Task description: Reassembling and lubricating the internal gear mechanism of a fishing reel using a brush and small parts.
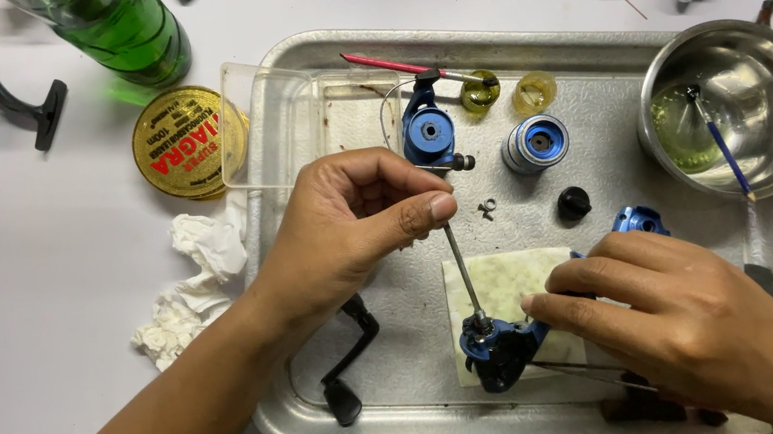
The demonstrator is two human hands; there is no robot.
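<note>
The two hands are closest to us, working over a metal tray (355,423) that keeps small parts from rolling away. The left hand (339,234) has its fingers curled tight, pinching the top of a thin metal rod (462,272) so it stands straight. The rod goes down into a blue reel body (497,342) at the front of the tray, lying on a pale green cloth (497,282) that gives it a soft spot. The right hand (673,318) lies over the reel body with fingers bent around it, pressing it so it stays put. A black handle (351,358) lies near the left wrist. Farther right, a steel bowl (768,63) holds a brush (720,140) in greenish liquid.
</note>
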